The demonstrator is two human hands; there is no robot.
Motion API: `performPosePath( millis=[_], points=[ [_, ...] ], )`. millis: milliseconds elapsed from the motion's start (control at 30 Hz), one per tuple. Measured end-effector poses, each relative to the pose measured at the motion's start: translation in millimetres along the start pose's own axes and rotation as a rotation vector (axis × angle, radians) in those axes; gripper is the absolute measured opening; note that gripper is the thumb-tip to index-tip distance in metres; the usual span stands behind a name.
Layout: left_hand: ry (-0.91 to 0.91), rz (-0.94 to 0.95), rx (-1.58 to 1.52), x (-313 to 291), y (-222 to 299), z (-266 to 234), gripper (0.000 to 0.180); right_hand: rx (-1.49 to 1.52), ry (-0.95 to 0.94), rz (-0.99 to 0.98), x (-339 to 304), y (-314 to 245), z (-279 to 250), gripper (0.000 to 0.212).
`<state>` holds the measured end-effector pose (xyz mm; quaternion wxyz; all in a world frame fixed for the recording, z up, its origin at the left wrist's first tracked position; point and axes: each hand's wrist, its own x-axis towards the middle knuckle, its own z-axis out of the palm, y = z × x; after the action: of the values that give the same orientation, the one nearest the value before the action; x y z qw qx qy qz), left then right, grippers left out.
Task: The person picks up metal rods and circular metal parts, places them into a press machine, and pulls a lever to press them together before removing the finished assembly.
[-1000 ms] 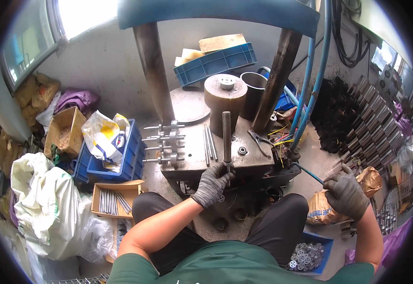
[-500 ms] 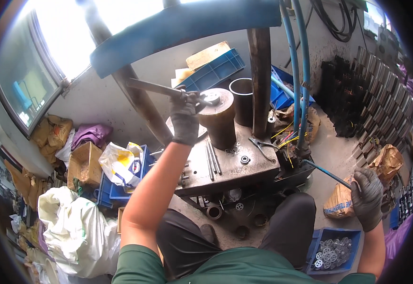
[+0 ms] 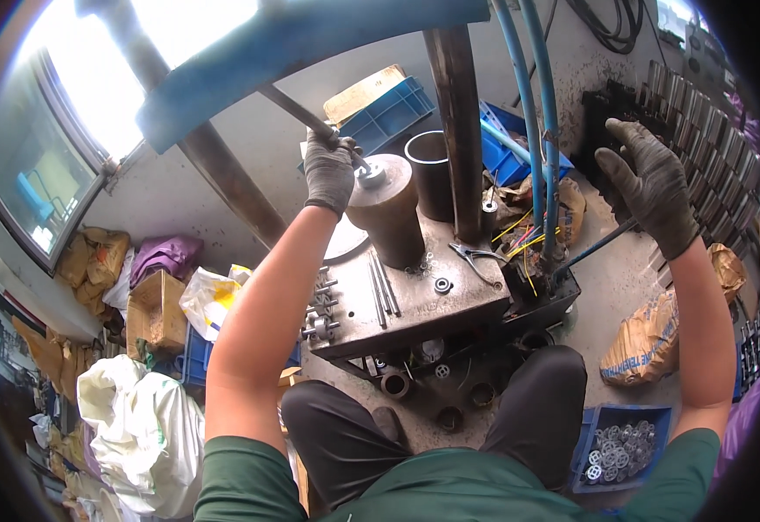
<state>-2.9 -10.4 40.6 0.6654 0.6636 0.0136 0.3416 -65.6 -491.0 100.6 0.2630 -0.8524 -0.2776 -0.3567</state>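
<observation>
Head view: your left hand [image 3: 329, 170] clamps its fingers round a tilted metal shaft [image 3: 294, 110], apparently seating it at the collar [image 3: 370, 177], which calls for straightening; your right hand [image 3: 654, 191], fingers apart, is beside the lever [image 3: 600, 244].

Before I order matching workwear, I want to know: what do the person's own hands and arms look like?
The left hand and right hand wear grey fabric gloves that cover the fingers and end around the wrists; the right one looks smudged darker. Short, dark green fabric sleeves leave both forearms bare, with no watch visible.
</observation>
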Motion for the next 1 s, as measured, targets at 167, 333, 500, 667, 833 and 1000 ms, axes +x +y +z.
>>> performPosePath(
  millis=[167,333,500,667,833,1000],
  points=[
    [-0.050,0.025,0.056,0.9,2.8,3.4,0.027,-0.137,-0.031,-0.042,-2.3,9.4,2.5,0.033],
    [-0.161,-0.072,0.061,11.5,9.3,2.4,0.026,-0.106,-0.041,-0.063,-19.7,3.0,-6.7,0.019],
    [-0.220,-0.008,0.296,18.5,12.9,0.9,0.028,-0.138,-0.140,-0.066,-60.6,-16.7,-32.6,0.020],
    [-0.246,0.292,0.590,10.8,4.7,-0.3,0.026,-0.252,-0.214,-0.085,-118.1,-35.2,-51.8,0.033],
    [-0.197,0.115,0.557,17.9,0.0,-3.1,0.030,-0.227,-0.484,0.022,-139.9,-40.7,-66.2,0.037],
    [-0.166,0.108,0.351,7.0,-12.8,1.7,0.025,-0.170,-0.891,0.019,-130.5,-41.3,-76.4,0.041]
  ],
)
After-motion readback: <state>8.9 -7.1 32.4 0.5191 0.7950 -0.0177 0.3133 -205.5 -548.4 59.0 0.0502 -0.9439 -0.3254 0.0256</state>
